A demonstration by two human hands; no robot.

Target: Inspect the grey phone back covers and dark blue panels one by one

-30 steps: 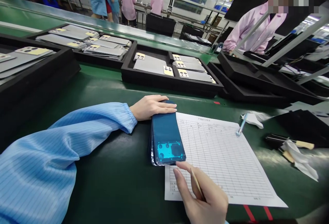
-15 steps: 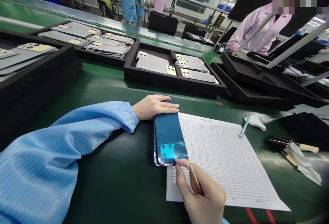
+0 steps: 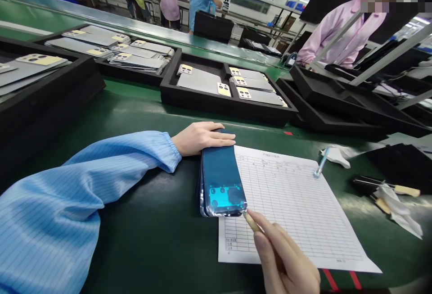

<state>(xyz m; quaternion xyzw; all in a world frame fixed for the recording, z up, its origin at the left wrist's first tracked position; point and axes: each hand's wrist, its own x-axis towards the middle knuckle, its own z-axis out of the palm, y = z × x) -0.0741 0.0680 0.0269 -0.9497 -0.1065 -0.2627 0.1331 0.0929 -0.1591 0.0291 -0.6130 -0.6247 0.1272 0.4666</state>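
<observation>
A stack of blue film-covered phone back panels (image 3: 222, 168) lies on the green table, overlapping the left edge of a printed form (image 3: 286, 204). Across its far end rests my left hand (image 3: 203, 138), open, with fingers stretched flat over the top panel; its thumb is hidden. My right hand (image 3: 286, 253) is closed around a thin tan-handled tool (image 3: 252, 223). The tool's tip meets the near right corner of the top panel, by a bright cyan camera area. I cannot make out the shape of the tip.
Black trays (image 3: 222, 105) with grey panels line the far side. Tilted black trays (image 3: 337, 114) stand at the right. A clear blue pen (image 3: 321, 163) lies on the form's corner. Beyond are crumpled white tissue (image 3: 337, 156) and a tan-handled tool (image 3: 407, 190). A person in pink (image 3: 334, 33) is opposite.
My right hand has moved rightward and nearer me, and the tool has swung to point at the panel's right corner. My left hand stays in place. People in the background have moved.
</observation>
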